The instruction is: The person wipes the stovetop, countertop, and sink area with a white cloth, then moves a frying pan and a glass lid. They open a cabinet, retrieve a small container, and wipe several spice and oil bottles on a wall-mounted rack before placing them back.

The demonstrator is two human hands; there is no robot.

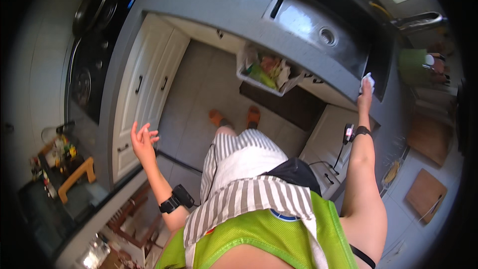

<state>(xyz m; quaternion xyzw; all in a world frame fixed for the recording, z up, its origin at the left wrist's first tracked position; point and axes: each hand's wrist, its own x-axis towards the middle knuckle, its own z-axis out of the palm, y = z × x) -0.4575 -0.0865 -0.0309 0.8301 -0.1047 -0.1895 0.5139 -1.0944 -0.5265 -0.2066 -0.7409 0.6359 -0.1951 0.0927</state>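
My right hand (365, 96) presses a crumpled white cloth or paper wipe (368, 82) against the near right corner of the sink's rim, on the grey countertop (336, 73). The fingers are stretched over the wipe and hide part of it. A stainless steel sink (304, 16) with a round drain lies beyond. My left hand (143, 140) hangs in the air in front of the white cabinet doors, its fingers spread and holding nothing. Hung below the counter edge is a bin (278, 91) lined with a clear bag, with food scraps and green peelings in it.
A chrome faucet (420, 21) and a green container (410, 64) with utensils stand past the sink. Wooden cutting boards (425, 194) are at the right. A black cooktop (87, 82) is set in the left counter, with a pan (84, 16) at its far end. Bottles (61, 153) stand lower left.
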